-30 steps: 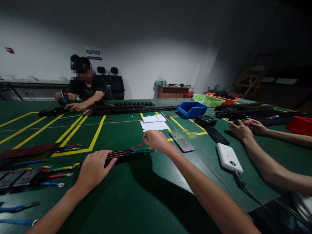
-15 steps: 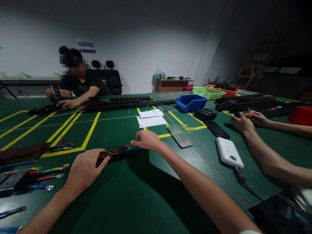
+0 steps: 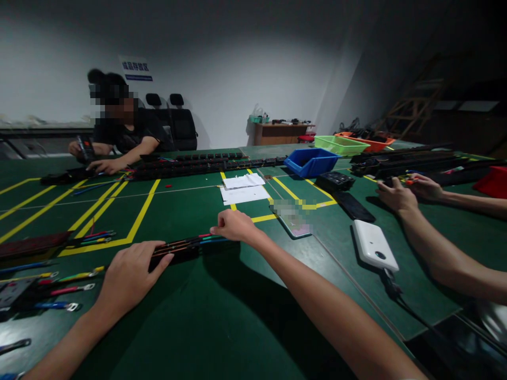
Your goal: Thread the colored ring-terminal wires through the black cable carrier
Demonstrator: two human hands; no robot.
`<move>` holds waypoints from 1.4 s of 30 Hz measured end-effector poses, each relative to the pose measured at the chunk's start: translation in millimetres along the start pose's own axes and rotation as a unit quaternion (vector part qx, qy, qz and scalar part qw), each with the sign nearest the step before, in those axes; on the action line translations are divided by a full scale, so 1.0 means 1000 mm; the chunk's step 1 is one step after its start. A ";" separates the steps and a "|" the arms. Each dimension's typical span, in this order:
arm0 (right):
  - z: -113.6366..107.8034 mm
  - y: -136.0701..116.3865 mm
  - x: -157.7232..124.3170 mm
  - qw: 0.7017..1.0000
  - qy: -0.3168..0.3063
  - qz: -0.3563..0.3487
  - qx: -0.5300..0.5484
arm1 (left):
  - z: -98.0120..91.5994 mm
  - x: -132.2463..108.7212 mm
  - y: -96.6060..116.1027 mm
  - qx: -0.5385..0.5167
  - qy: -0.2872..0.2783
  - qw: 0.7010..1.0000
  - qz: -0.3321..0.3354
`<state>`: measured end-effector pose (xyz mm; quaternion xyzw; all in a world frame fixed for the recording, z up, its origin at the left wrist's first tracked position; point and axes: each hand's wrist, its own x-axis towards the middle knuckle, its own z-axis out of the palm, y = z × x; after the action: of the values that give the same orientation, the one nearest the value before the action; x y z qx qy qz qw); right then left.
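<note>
Bringing the right hand [image 3: 235,224] lower and closer to the end of the black strip [image 3: 184,254] than a second ago, and drawing the red wire [image 3: 205,235] from a raised bow into a flatter line. Suggesting, by that, a wire being settled along the blue wire [image 3: 214,240] rather than held clear. Gripping the black strip down on the green table [image 3: 190,327] with the left hand [image 3: 129,269], thumb along the near side, fingers over the far edge. Pinching the red wire narrowly, apparently, between right thumb and fingertips; hard to be sure in such dim, soft detail. Covering the wires' far ends, in view a second ago, with the right hand, and the strip's other end with the left. Losing part of the black module [image 3: 13,298] at the left border. Too blurred to name: the small thing in the co-worker's nearer hand [image 3: 400,199].
</note>
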<state>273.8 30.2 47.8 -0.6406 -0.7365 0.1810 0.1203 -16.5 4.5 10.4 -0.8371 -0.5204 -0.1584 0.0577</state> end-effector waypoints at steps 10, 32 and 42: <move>-0.006 -0.005 -0.005 0.999 0.034 -0.009 -0.027 | -0.002 0.000 0.002 -0.001 0.005 1.000 -0.006; -0.026 -0.016 -0.027 0.978 0.021 -0.108 -0.179 | 0.001 -0.001 0.002 -0.003 0.008 1.000 -0.008; -0.017 -0.020 -0.025 0.980 0.007 -0.070 -0.185 | 0.002 -0.003 0.001 -0.002 0.013 1.000 0.003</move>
<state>266.4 5.0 73.4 -0.6003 -0.7991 0.0277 0.0171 -16.6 1.8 7.5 -0.8364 -0.5170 -0.1707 0.0632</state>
